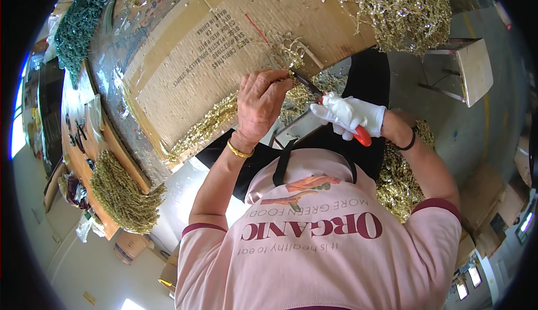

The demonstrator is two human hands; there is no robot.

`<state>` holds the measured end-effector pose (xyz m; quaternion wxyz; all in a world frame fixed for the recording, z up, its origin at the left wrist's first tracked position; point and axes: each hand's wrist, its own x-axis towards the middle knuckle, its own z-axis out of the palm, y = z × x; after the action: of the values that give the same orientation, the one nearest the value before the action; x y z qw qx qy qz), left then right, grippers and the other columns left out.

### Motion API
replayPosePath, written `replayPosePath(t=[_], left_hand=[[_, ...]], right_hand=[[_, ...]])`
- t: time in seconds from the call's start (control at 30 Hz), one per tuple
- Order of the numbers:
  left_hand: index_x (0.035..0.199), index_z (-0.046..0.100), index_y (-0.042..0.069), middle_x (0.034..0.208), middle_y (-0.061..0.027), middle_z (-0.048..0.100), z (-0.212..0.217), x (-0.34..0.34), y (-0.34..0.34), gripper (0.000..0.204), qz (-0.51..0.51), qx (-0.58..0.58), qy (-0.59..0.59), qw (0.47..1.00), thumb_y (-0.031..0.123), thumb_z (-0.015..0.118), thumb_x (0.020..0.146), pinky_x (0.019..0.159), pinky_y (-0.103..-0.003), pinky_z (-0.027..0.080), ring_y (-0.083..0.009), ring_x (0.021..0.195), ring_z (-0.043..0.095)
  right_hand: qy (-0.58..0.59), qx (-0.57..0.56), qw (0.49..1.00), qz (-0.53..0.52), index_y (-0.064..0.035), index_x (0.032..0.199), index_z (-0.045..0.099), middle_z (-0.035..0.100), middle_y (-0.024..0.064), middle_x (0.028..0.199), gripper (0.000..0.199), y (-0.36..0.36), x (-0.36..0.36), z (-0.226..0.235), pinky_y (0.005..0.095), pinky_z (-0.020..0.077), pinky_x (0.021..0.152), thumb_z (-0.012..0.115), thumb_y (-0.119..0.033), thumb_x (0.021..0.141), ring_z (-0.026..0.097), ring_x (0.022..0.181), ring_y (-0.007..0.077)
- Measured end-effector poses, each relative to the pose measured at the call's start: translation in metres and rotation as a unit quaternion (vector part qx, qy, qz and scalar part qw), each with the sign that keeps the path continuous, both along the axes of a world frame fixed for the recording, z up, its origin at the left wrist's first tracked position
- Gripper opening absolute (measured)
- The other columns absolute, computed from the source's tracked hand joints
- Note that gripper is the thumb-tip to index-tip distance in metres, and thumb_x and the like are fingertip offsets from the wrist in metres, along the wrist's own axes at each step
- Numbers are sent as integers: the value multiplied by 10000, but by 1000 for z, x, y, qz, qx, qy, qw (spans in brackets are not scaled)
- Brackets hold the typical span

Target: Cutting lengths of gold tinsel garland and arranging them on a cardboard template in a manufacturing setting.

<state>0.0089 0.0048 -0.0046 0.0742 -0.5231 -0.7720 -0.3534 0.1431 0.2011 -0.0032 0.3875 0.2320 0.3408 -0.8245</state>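
Pink shirt (330, 254) nearest; red-handled tool (306, 82), gripped in gloved right hand (348, 115), slants far-left to bare left hand (260, 100), fingertips pinched together, contents too small to tell.

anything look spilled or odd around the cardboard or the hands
Yes: loose gold scraps lie strewn along the near edge of the cardboard, which looks untidy, perhaps trimmings. Also, only the right hand, gripping the red-handled tool, wears a white glove; the left hand is bare, an odd mismatch.
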Motion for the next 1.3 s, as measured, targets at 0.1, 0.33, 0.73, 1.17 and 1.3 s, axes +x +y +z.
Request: replayPosePath(t=[0.1, 0.33, 0.73, 1.17, 1.3], left_hand=[[873, 603, 91, 940, -31, 594, -1, 0, -1, 205, -1, 1, -1, 1000, 17, 653, 688, 680, -327, 419, -204, 854, 574], [859, 599, 87, 938, -33, 600, -1, 0, 0, 202, -7, 10, -23, 1000, 20, 652, 676, 684, -321, 431, -202, 850, 585], [843, 596, 81, 938, -26, 605, 0, -1, -1, 222, -22, 6, -19, 1000, 15, 653, 638, 715, -317, 454, -202, 884, 594], [851, 602, 84, 927, -25, 604, 0, -1, 0, 210, -23, 13, -26, 999, 7, 655, 663, 707, -315, 448, -201, 856, 593], [849, 599, 86, 924, -23, 602, 2, 0, -1, 200, -20, 3, -35, 999, 3, 658, 677, 689, -316, 437, -199, 826, 587]], right_hand=[[-32, -4, 999, 14, -21, 980, 547, 530, 17, 664, 329, 2, 2, -4, 215, 425, 439, 611, -305, 825, 515, 537, 89], [-66, 27, 997, 12, -4, 1018, 560, 550, 36, 667, 390, 0, 1, 6, 231, 446, 457, 598, -349, 839, 516, 528, 104], [134, 218, 960, 118, -54, 928, 566, 510, -11, 658, 304, 0, -11, 16, 213, 415, 449, 631, -334, 826, 493, 526, 69], [250, 386, 866, 197, -8, 926, 600, 582, -15, 808, 167, 5, -15, 14, 206, 443, 631, 618, -40, 763, 532, 715, 59], [225, 388, 866, 219, -17, 969, 605, 595, -7, 810, 188, 7, -23, 25, 200, 454, 640, 599, -44, 783, 545, 719, 58]])
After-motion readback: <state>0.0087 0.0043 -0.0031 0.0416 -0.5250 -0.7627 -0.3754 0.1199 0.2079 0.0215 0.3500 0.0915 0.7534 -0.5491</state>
